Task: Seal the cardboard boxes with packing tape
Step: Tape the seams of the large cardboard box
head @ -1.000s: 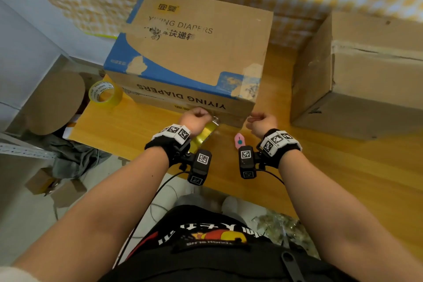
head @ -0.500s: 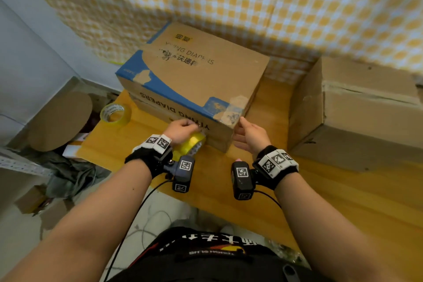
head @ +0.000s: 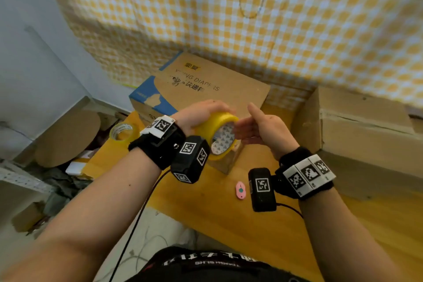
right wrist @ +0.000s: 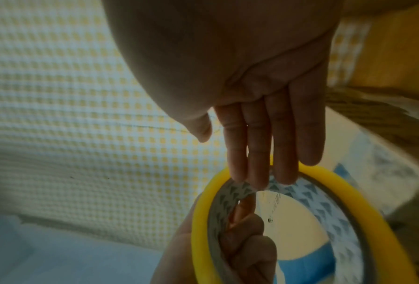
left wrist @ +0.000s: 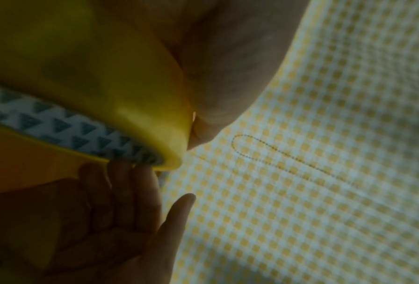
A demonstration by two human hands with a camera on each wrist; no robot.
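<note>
The left hand (head: 201,114) grips the yellow tape roll (head: 216,135) with fingers curled through its core, raised just near of the printed box (head: 206,89), while the right hand (head: 258,128) is flat, its straight fingertips (right wrist: 259,178) touching the roll's rim. The roll looks light and stiff, its wound face slick, so the core seems the surest hold. A plain box (head: 366,130) stands right on the table (head: 251,224).

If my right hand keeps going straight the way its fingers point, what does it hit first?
The yellow tape roll held by your left hand; your right hand fingertips already appear to touch its side.
</note>
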